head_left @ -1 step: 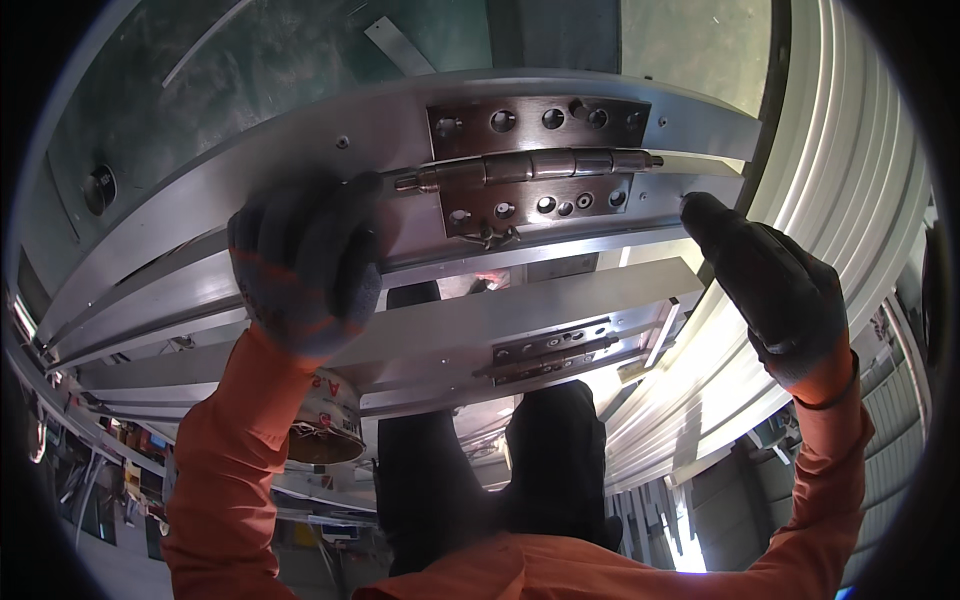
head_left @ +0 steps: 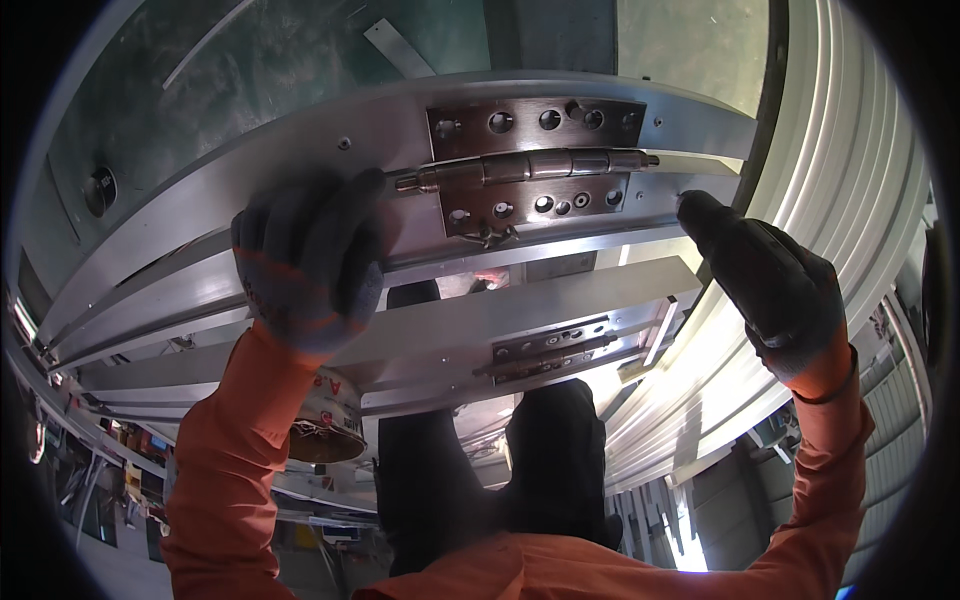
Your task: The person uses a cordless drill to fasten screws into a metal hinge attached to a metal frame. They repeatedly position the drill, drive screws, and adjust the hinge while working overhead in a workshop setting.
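A brushed-metal hinge lies across a silver metal profile, its barrel running left to right between two leaves with several holes. A small dark fastener stands on the far leaf. Several small screws lie at the near leaf's edge. My left hand, in a grey glove, is closed over the profile left of the hinge; what its fingers hold is hidden. My right hand, in a dark glove, is closed at the profile's right end, its foremost fingertip by the surface. Whatever it holds is hidden.
A nearer metal profile carries a second hinge. A round container with printing hangs or stands below my left forearm. Long white profiles are stacked at the right. A flat metal strip lies on the green surface beyond.
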### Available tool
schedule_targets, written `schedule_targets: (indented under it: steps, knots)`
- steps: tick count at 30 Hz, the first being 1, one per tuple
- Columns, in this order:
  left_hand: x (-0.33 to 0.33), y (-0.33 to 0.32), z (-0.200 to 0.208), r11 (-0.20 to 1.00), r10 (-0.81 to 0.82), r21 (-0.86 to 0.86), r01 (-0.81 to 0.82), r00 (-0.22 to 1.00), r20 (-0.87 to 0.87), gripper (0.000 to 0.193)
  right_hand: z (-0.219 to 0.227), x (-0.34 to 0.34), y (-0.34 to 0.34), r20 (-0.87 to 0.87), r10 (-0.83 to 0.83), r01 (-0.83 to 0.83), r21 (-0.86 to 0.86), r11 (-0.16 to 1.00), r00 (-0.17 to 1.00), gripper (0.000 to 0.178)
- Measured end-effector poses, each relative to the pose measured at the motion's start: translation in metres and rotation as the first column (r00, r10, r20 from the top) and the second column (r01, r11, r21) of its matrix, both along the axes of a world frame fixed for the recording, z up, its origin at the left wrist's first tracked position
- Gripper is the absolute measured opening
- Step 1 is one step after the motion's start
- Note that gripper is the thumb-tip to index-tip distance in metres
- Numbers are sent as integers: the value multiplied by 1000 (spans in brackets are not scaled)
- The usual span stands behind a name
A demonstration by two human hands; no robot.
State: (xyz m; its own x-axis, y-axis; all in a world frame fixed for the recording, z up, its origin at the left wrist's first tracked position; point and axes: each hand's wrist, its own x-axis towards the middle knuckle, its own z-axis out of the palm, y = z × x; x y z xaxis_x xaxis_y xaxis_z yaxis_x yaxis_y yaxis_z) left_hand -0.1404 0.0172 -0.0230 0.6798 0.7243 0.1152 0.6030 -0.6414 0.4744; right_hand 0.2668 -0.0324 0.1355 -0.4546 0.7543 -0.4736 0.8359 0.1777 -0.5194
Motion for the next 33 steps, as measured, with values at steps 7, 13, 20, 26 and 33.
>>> schedule_targets:
  steps: [7, 13, 20, 26, 33]
  knots:
    - [-4, 0, 2, 999, -49, 13, 51, 991, -128, 53, 4, 3, 3, 24, 76, -77, 44, 996, 997, 52]
    - [-1, 0, 3, 999, -39, 5, 40, 991, -127, 49, 2, 2, -5, -18, 47, -46, 75, 996, 999, 51]
    - [-4, 1, 0, 999, -33, 2, 33, 999, 5, 35, -4, 3, -19, 77, 1, -15, 179, 984, 997, 30]
    - [58, -22, 32, 995, -95, -17, 95, 995, 34, 31, -16, 6, -39, 196, -244, 232, 82, 969, 950, 17]
    - [93, -31, 32, 982, -78, -186, 20, 948, -310, 25, -11, -7, -42, 350, -431, 457, 11, 890, 832, 27]
